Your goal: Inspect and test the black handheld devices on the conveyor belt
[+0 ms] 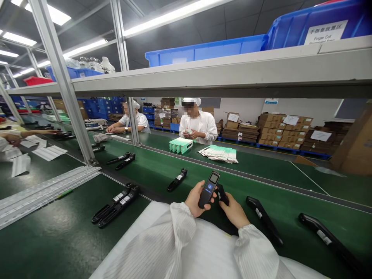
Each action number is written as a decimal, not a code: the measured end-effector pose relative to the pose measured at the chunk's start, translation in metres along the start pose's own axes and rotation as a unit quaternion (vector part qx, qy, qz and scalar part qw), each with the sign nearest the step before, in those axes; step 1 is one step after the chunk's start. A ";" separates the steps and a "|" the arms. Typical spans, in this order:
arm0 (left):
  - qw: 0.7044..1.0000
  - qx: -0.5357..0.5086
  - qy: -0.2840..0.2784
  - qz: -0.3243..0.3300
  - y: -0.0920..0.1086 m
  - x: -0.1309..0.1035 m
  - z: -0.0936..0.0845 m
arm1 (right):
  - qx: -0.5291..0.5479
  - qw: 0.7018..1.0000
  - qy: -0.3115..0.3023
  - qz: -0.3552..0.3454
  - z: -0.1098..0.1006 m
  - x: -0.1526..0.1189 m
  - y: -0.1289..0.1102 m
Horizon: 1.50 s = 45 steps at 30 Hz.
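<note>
My left hand (196,199) is wrapped round a black handheld device (209,190) with a small screen at its top and a lit blue mark below it. Just to its right, my right hand (232,209) grips a black folded part (222,195) with a white label, its lower portion hidden by the fingers. Both hands are above the green belt (157,166). One labelled black part (177,180) lies beyond my left hand. Two more, a nearer one (264,221) and a farther one (328,240), rest to the right of my right hand.
At the left, a pair of black parts (116,205) lies on the green surface near metal strips (43,192). Across the belt, a person (200,126) stands behind green boxes (180,145) and flat cartons (219,153). A shelf (203,75) with blue bins (206,50) spans overhead.
</note>
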<state>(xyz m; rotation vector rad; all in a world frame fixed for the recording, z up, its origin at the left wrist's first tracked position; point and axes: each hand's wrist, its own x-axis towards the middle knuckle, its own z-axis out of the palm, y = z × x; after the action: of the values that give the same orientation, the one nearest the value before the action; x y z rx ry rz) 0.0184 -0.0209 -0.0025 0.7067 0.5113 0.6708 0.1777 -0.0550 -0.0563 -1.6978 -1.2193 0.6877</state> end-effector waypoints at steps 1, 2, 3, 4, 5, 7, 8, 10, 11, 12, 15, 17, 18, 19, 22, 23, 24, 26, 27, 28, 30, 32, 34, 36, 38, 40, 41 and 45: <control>1.000 0.010 -0.006 0.004 -0.002 -0.001 0.003 | -0.009 1.000 0.008 -0.009 0.000 0.000 0.001; 1.000 0.024 -0.006 0.011 -0.004 -0.002 0.005 | -0.017 1.000 0.015 -0.017 0.000 0.000 0.001; 0.999 0.043 0.001 0.021 -0.006 -0.002 0.008 | -0.024 0.999 0.024 -0.028 -0.001 0.000 0.001; 0.997 0.069 0.016 0.039 -0.008 -0.002 0.010 | -0.030 0.998 0.038 -0.043 -0.002 -0.001 0.000; 0.992 0.103 0.037 0.063 -0.010 -0.002 0.012 | -0.033 0.996 0.054 -0.064 -0.003 -0.001 -0.002; 0.966 0.198 0.089 0.140 -0.013 -0.001 0.014 | -0.011 0.991 0.080 -0.109 -0.005 -0.004 -0.010; 0.942 0.256 0.109 0.190 -0.015 -0.001 0.014 | 0.023 0.989 0.079 -0.121 -0.006 -0.006 -0.015; 0.878 0.367 0.127 0.281 -0.018 -0.002 0.015 | 0.146 0.984 0.037 -0.095 -0.007 -0.012 -0.027; 0.846 0.411 0.130 0.313 -0.020 -0.004 0.015 | 0.220 0.973 0.006 -0.065 -0.007 -0.015 -0.033; 0.821 0.445 0.129 0.334 -0.022 -0.005 0.016 | 0.288 0.957 -0.023 -0.036 -0.007 -0.018 -0.039; 0.789 0.492 0.122 0.346 -0.026 -0.009 0.019 | 0.405 0.912 -0.066 0.002 -0.006 -0.026 -0.051; 0.797 0.488 0.113 0.339 -0.025 -0.009 0.020 | 0.427 0.902 -0.064 0.004 -0.007 -0.029 -0.054; 0.801 0.483 0.114 0.334 -0.023 -0.008 0.019 | 0.429 0.901 -0.062 0.005 -0.007 -0.030 -0.055; 0.800 0.485 0.122 0.332 -0.019 -0.007 0.015 | 0.427 0.902 -0.062 0.007 -0.008 -0.030 -0.055; 0.729 0.570 0.194 0.327 -0.003 0.001 -0.005 | 0.414 0.908 -0.072 0.011 -0.008 -0.030 -0.055; 0.691 0.614 0.223 0.310 0.003 0.004 -0.015 | 0.412 0.908 -0.073 0.011 -0.008 -0.031 -0.055; 0.662 0.650 0.251 0.276 0.008 0.007 -0.025 | 0.414 0.908 -0.072 0.011 -0.007 -0.031 -0.055; 0.654 0.679 0.279 0.183 0.017 0.011 -0.043 | 0.418 0.906 -0.068 0.011 -0.005 -0.032 -0.055; 0.665 0.675 0.285 0.147 0.020 0.013 -0.050 | 0.418 0.906 -0.065 0.011 -0.004 -0.032 -0.055; 0.678 0.665 0.287 0.123 0.022 0.015 -0.055 | 0.416 0.907 -0.062 0.011 -0.004 -0.032 -0.054; 0.703 0.640 0.289 0.111 0.023 0.018 -0.059 | 0.410 0.910 -0.059 0.012 -0.003 -0.032 -0.054; 0.732 0.612 0.281 0.106 0.023 0.019 -0.058 | 0.406 0.912 -0.061 0.011 -0.004 -0.032 -0.054; 0.768 0.576 0.262 0.096 0.021 0.019 -0.052 | 0.405 0.911 -0.077 0.010 -0.004 -0.031 -0.053; 0.865 0.445 0.215 0.086 0.019 0.017 -0.045 | 0.410 0.908 -0.087 0.019 -0.003 -0.031 -0.052; 0.949 0.266 0.153 0.072 0.016 0.014 -0.037 | 0.407 0.908 -0.083 0.046 -0.001 -0.029 -0.048; 0.983 0.139 0.109 0.054 0.013 0.010 -0.028 | 0.379 0.918 -0.077 0.083 0.001 -0.026 -0.042; 0.987 0.116 0.104 0.047 0.010 0.009 -0.025 | 0.353 0.927 -0.080 0.098 0.001 -0.024 -0.038; 0.996 0.035 0.074 0.018 0.003 0.006 -0.012 | 0.211 0.973 -0.059 0.067 0.001 -0.013 -0.021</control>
<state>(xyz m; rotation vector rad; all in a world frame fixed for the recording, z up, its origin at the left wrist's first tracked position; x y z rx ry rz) 0.0140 -0.0098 -0.0092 0.7376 0.6615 0.7460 0.1632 -0.0647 -0.0393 -1.4051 -0.9581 1.0614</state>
